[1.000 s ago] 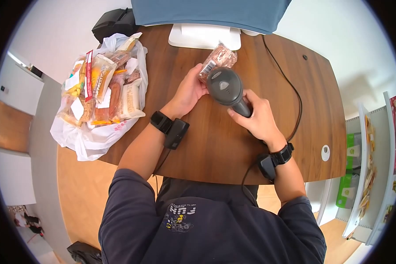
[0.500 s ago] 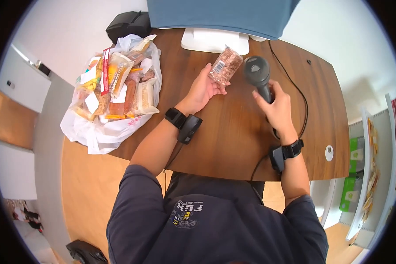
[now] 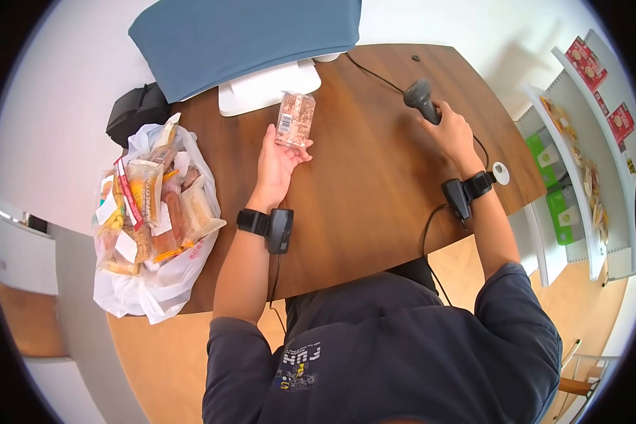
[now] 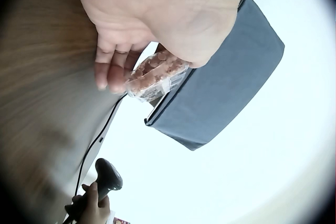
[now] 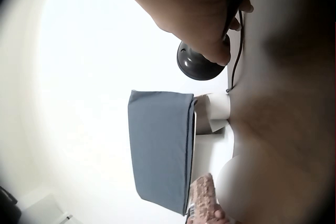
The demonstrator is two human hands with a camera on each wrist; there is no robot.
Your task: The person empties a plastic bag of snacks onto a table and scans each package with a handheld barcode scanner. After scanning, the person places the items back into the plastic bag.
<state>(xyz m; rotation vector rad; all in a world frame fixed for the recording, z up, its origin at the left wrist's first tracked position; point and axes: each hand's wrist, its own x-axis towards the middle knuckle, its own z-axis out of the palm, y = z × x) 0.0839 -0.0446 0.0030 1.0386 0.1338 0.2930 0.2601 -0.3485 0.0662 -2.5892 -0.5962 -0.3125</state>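
Note:
My left hand (image 3: pixel 275 169) holds a clear-wrapped block of pinkish-brown, crumbly-looking food (image 3: pixel 295 121), its barcode label facing up. In the left wrist view the fingers curl under the wrapped food (image 4: pixel 155 74) and the thumb lies along its other side. A dark handheld barcode scanner (image 3: pixel 421 101) is gripped by the handle in my right hand (image 3: pixel 454 134), well to the right of the package. The right wrist view shows the scanner's rounded head (image 5: pixel 198 61) beyond the thumb.
A white plastic bag (image 3: pixel 155 293) full of packaged foods sits on the table's left side. Behind stand a black device (image 3: pixel 138 113) and a white base (image 3: pixel 261 88) under a blue-grey cloth (image 3: pixel 244 42). The scanner's cable (image 3: pixel 374 73) crosses the table (image 3: pixel 360 184). Shelves (image 3: pixel 565 134) stand at right.
The scanner has moved from right over the package away to the right, in my right hand. My left hand keeps hold of the package, now more upright in view. The head view has turned.

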